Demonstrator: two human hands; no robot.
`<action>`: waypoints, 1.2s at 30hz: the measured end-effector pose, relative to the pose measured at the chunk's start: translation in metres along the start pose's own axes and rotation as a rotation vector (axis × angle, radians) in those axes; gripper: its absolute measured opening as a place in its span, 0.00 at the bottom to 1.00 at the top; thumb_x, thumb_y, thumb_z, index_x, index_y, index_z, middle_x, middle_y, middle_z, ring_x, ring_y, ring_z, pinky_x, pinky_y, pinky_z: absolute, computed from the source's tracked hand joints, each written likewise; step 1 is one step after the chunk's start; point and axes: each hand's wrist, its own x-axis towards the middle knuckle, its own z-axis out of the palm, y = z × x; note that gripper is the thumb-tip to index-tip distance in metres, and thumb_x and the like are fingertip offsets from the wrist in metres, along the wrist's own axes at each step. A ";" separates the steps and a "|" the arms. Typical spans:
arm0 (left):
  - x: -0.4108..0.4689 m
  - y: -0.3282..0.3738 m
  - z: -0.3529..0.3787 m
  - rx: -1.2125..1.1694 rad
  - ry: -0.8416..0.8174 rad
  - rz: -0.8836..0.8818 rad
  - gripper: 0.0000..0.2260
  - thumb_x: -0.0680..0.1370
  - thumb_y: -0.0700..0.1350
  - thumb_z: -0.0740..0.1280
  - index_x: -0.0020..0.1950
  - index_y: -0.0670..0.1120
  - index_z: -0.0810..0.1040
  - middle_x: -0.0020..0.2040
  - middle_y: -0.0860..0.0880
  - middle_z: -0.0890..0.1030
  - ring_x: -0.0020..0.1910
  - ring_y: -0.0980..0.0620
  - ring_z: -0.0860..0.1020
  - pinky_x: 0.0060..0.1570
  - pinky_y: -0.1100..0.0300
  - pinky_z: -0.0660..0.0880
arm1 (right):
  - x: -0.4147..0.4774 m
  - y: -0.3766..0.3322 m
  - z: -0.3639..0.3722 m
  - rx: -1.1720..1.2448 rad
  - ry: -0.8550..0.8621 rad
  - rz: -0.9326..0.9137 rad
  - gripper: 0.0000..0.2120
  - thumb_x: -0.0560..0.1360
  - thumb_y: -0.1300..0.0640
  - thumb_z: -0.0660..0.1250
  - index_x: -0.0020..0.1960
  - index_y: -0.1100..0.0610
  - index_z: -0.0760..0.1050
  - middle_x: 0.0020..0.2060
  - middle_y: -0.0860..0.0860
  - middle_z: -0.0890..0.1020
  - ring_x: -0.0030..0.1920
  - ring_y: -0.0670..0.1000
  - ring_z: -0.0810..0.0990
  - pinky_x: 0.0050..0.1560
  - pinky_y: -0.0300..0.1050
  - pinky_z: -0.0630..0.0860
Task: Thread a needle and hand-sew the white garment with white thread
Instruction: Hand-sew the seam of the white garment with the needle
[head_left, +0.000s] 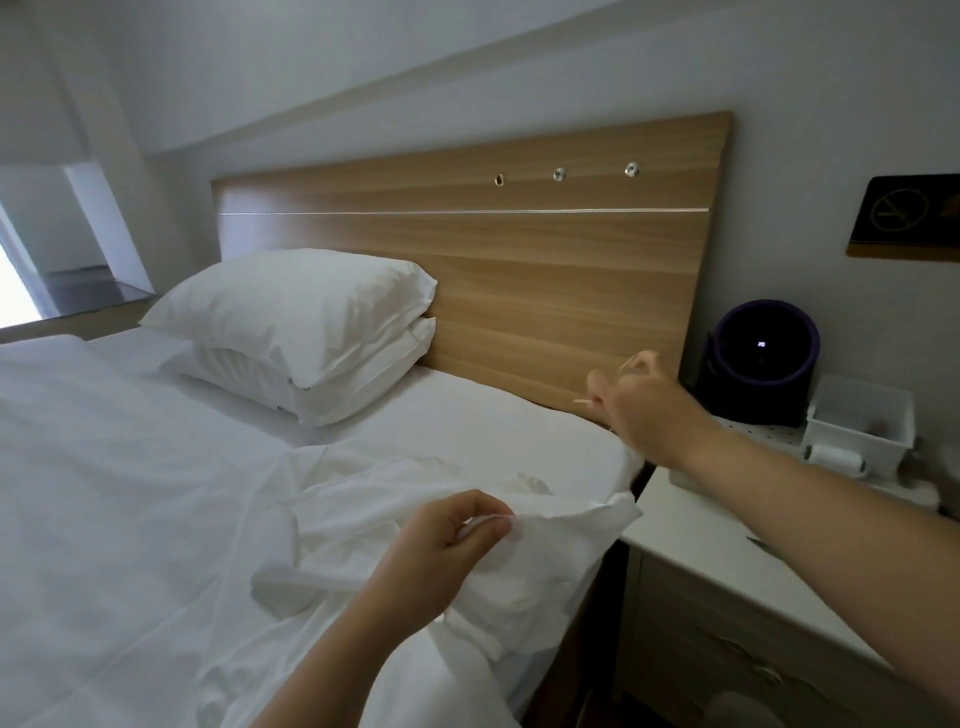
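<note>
"White garment (545, 561) is lying crumpled on the bed, just left of the nightstand (701, 530), and the left hand (447, 540) is pinching its raised edge between thumb and curled fingers. Is that grip doing enough?"

"It is holding the edge up, which is helping. I would be pulling that fold taut, so the stitch is not puckering while thread is drawing through."

"The right hand (639, 405) is hovering high above the nightstand's far left corner, fingers pinched together on a thin pale sliver (579, 401)."

"Probably the needle (too small for me to be sure), and I am not making out any thread between it and the cloth. If a stitch is being pulled, the arm should be drawing straight and slowly, stopping once the slack is gone. Yanking is risking a snapped thread or a gathered seam."

"And the white spool (836, 460)?"

"It is lying on the nightstand's far side, beside a white tray (862, 431), well apart from both hands."
</note>
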 end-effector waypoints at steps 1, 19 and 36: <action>0.000 0.000 -0.002 0.008 -0.003 0.003 0.10 0.79 0.42 0.66 0.40 0.55 0.80 0.36 0.61 0.80 0.37 0.64 0.76 0.43 0.69 0.70 | 0.000 0.008 -0.003 -0.049 0.000 0.057 0.07 0.83 0.56 0.50 0.47 0.54 0.59 0.31 0.48 0.71 0.40 0.53 0.73 0.63 0.47 0.59; 0.005 -0.004 -0.008 0.026 -0.002 -0.005 0.09 0.79 0.43 0.67 0.41 0.54 0.80 0.36 0.61 0.80 0.37 0.64 0.75 0.42 0.70 0.70 | 0.001 0.008 0.003 0.360 -0.151 0.339 0.05 0.81 0.54 0.58 0.47 0.53 0.69 0.43 0.50 0.80 0.44 0.52 0.76 0.50 0.45 0.67; -0.002 -0.002 -0.008 0.033 0.010 0.025 0.11 0.78 0.43 0.68 0.41 0.59 0.81 0.38 0.58 0.81 0.39 0.63 0.76 0.44 0.68 0.71 | -0.017 -0.060 -0.033 1.214 -0.701 0.019 0.07 0.72 0.62 0.73 0.39 0.54 0.77 0.33 0.46 0.80 0.35 0.41 0.77 0.39 0.33 0.73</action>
